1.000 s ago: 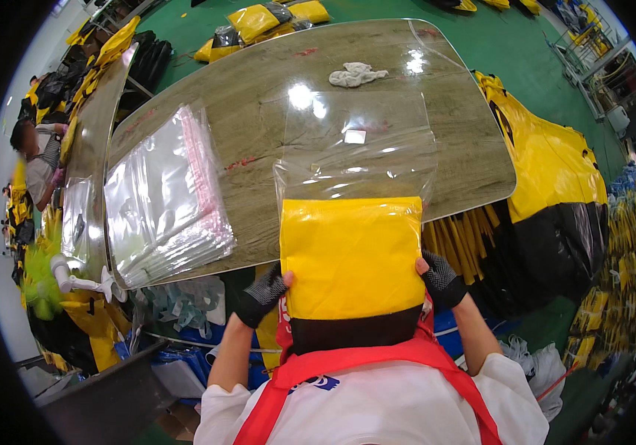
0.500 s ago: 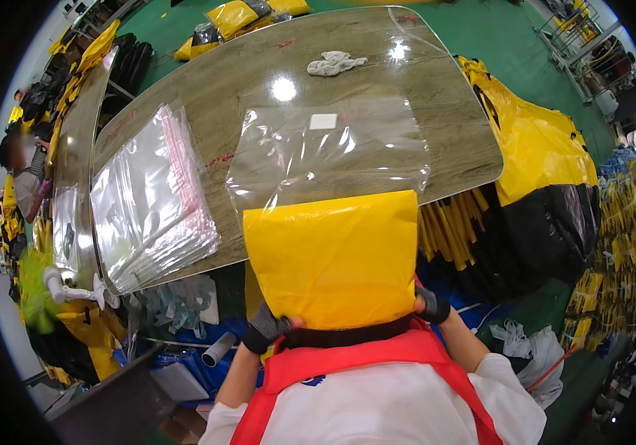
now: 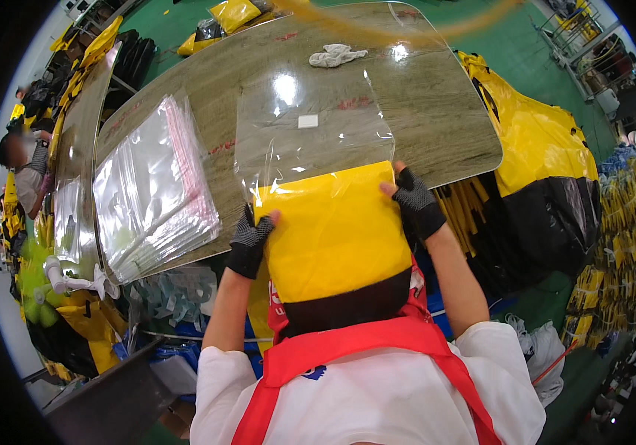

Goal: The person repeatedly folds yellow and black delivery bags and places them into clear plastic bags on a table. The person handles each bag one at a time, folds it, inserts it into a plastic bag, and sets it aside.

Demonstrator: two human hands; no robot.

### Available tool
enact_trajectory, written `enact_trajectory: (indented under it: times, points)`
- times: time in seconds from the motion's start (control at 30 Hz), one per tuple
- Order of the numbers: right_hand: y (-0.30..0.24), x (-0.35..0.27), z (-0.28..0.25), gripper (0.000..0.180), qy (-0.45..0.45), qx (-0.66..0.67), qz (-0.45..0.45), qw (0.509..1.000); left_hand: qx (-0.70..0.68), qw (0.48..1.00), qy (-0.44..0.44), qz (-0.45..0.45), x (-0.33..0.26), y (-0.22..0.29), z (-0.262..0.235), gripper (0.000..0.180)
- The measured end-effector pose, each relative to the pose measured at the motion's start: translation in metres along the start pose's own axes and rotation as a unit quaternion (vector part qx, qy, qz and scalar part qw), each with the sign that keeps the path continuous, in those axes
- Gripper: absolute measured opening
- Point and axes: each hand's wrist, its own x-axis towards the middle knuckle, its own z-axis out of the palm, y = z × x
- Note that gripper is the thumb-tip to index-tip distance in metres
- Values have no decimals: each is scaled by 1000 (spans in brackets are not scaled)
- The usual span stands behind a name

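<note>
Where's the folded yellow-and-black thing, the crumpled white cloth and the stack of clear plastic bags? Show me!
Folded yellow-and-black thing (image 3: 338, 241): head view, on its yellow part.
Crumpled white cloth (image 3: 335, 56): head view, on its middle.
Stack of clear plastic bags (image 3: 149, 185): head view, on its top face.

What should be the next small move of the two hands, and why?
Perhaps slide the folded yellow-and-black piece a little forward, toward the clear bag. The left hand and right hand hold its opposite sides, and the bag's film spreads over the table just beyond its far edge. How much is inside, I cannot tell.
</note>
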Motion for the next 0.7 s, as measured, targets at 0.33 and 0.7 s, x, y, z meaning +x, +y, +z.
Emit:
enact_trajectory:
  times: [0.33,0.7]
  points:
    - [43,-151,-11,66,-136,-127,141,972,74,995,-55,-49,-87,-102,-5,58]
    - [10,-80,0,44,-106,-14,94,990,-113,986,-78,-95,-76,-44,-23,65]
